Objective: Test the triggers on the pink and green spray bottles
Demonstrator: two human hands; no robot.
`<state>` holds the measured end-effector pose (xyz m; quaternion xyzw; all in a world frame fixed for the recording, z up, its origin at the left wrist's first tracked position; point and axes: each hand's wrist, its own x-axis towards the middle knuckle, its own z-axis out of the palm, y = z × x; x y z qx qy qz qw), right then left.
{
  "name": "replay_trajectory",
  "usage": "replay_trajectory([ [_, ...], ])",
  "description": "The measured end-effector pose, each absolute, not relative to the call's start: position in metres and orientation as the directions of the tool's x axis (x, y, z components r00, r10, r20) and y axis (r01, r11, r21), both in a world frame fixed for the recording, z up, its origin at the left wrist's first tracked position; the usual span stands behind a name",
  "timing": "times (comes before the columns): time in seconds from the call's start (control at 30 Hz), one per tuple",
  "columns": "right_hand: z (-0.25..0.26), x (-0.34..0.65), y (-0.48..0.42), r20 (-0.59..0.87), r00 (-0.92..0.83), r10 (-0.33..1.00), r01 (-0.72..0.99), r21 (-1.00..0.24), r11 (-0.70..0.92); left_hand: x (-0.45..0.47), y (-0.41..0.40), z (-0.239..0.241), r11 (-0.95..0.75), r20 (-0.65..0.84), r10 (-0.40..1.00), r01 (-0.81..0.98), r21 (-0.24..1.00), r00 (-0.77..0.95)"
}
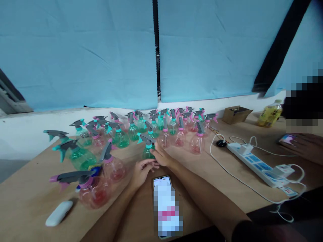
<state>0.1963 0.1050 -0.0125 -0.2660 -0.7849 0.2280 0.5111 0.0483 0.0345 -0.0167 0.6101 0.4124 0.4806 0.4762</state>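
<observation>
A green spray bottle (pixel 147 152) with a grey and teal trigger head stands at the front middle of the group. My right hand (pixel 161 155) is against its right side, thumb in front, and hides part of the bottle. Just below, my left hand (pixel 141 172) reaches in from the left, empty, its fingers loosely stretched toward the right hand. A lit phone (pixel 165 198) lies on the table between my forearms. To the left, a pink spray bottle (pixel 94 193) and another pink spray bottle (pixel 114 166) stand close by.
Several more pink and green spray bottles stand along the wall. A white case (pixel 59 213) lies front left. On the right are a power strip (pixel 254 164) with cables, an open cardboard box (pixel 236 116), a yellow drink bottle (pixel 270 114) and another person's hand (pixel 306 148) by a phone.
</observation>
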Motion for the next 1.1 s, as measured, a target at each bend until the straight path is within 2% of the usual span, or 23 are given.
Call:
replay_trajectory([
  [0.1, -0.012, 0.195, 0.104, 0.674, -0.346, 0.652, 0.135, -0.652, 0.746, 0.05, 0.039, -0.02, -0.157, 0.144, 0.971, 0.056, 0.986, 0.19],
  [0.27, -0.015, 0.192, 0.1, 0.64, -0.355, 0.681, 0.168, -0.673, 0.72, 0.051, 0.044, -0.022, -0.134, 0.117, 0.98, 0.098, 0.986, 0.16],
  [0.53, -0.02, 0.189, 0.102, 0.606, -0.355, 0.712, 0.166, -0.708, 0.686, 0.047, 0.052, -0.027, -0.052, 0.057, 0.996, -0.068, 0.996, 0.07],
  [0.67, -0.019, 0.193, 0.105, 0.696, -0.247, 0.674, 0.263, -0.622, 0.738, 0.044, 0.053, -0.028, -0.031, 0.038, 0.998, -0.148, 0.989, 0.043],
  [0.83, -0.022, 0.195, 0.11, 0.727, -0.115, 0.677, 0.411, -0.586, 0.698, 0.041, 0.052, -0.028, -0.072, 0.067, 0.997, -0.221, 0.973, -0.031],
  [0.97, -0.03, 0.193, 0.117, 0.709, -0.149, 0.689, 0.314, -0.627, 0.713, 0.04, 0.053, -0.03, -0.092, 0.069, 0.993, -0.259, 0.961, -0.096],
  [1.1, -0.036, 0.191, 0.123, 0.663, -0.135, 0.736, 0.201, -0.71, 0.676, 0.04, 0.053, -0.029, -0.084, 0.067, 0.995, -0.268, 0.96, -0.072],
])
